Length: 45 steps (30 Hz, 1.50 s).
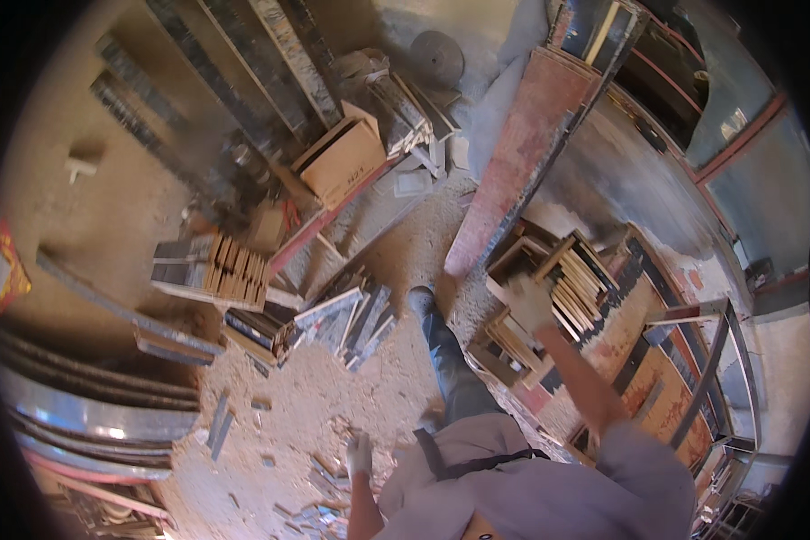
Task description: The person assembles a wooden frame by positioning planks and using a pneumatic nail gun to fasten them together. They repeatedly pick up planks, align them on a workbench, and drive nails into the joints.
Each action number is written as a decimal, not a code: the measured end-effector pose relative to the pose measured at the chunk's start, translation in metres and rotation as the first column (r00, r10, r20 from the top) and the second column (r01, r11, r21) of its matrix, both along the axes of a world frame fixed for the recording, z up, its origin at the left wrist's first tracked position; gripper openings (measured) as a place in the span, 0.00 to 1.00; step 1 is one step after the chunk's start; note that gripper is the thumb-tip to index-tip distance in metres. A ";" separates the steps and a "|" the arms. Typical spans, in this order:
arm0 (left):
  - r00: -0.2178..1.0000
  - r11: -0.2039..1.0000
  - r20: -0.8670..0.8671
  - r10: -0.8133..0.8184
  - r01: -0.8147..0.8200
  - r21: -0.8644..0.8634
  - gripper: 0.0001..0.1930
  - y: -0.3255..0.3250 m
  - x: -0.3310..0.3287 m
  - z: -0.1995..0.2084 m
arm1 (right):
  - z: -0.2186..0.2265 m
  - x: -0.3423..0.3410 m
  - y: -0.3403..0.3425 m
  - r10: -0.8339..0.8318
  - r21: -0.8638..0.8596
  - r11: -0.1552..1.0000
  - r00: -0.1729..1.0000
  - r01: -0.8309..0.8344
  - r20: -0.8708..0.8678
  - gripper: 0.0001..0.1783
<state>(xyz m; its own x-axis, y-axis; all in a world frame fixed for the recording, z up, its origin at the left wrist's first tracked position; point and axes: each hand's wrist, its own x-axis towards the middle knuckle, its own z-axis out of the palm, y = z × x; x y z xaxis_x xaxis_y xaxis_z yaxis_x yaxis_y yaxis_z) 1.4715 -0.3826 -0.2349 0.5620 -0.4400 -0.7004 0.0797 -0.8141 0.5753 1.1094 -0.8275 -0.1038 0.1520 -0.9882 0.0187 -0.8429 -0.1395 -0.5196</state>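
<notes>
Gloved right hand at the wooden strips, left hand hanging low

The long red board is the landmark; its near end is the one toward the wearer. The wooden strips lie in a row just right of that end, and the right hand is at their left side, in a pale glove. It is blurred: I cannot tell whether its fingers pinch a strip or only rest there. A second group of wooden pieces sits nearer the wearer than the board, just below this hand.

The left hand, also gloved, is left of the board and nearer the wearer, above floor scattered with offcuts. Its fingers look loosely curled; whether they hold anything I cannot tell.

A shoe stands just left of the board's near end. Farther left are a heap of grey strips and a stack of wooden blocks. An open cardboard box stands left of the board's middle, with a dark round disc left of its far end. Well to the board's right is a metal frame.
</notes>
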 end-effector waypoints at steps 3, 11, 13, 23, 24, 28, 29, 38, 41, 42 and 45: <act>0.970 0.951 -0.080 0.230 -0.206 0.231 0.18 0.013 0.016 0.013 | -0.043 0.072 -0.195 0.159 -0.356 0.890 0.927 -0.283 -0.339 0.16; 0.899 0.838 -0.124 0.419 -0.330 0.435 0.21 -0.120 0.020 0.065 | -0.045 0.304 -0.499 -0.167 -0.366 0.928 0.801 -0.070 -0.574 0.27; 0.897 0.840 -0.140 0.420 -0.326 0.434 0.22 -0.150 0.027 0.069 | -0.058 0.323 -0.528 -0.190 -0.293 0.956 0.764 0.002 -0.617 0.25; 0.884 0.838 -0.174 0.434 -0.326 0.438 0.25 -0.184 0.042 0.105 | -0.068 0.363 -0.514 0.045 -0.011 0.998 0.851 -0.060 -0.523 0.40; 0.890 0.845 -0.176 0.421 -0.315 0.432 0.26 -0.182 0.050 0.105 | -0.078 0.359 -0.523 0.040 -0.013 0.998 0.843 -0.056 -0.536 0.40; 0.899 0.864 -0.173 0.402 -0.309 0.398 0.27 -0.162 0.070 0.106 | -0.082 0.355 -0.531 0.071 0.029 0.997 0.901 -0.065 -0.428 0.34; 0.906 0.876 -0.175 0.385 -0.299 0.379 0.28 -0.158 0.078 0.102 | -0.080 0.346 -0.532 0.054 0.060 0.998 0.942 -0.036 -0.331 0.32; 0.940 0.981 -0.285 0.189 -0.191 0.020 0.18 -0.160 0.153 0.016 | 0.043 0.194 -0.221 -0.424 0.506 0.815 0.305 -0.283 0.853 0.29; 0.940 0.998 -0.338 -0.040 0.019 -0.065 0.27 -0.186 0.184 -0.036 | 0.091 0.118 -0.030 -0.563 0.627 0.740 0.285 -0.244 0.776 0.16; 0.936 0.993 -0.336 -0.101 0.075 -0.089 0.30 -0.196 0.186 -0.041 | 0.106 0.087 0.033 -0.583 0.706 0.686 0.448 -0.176 0.678 0.15; 0.887 0.937 -0.310 -0.342 0.347 -0.041 0.32 -0.227 0.188 -0.027 | 0.076 0.009 0.237 -0.848 0.872 0.489 0.227 -0.015 0.479 0.21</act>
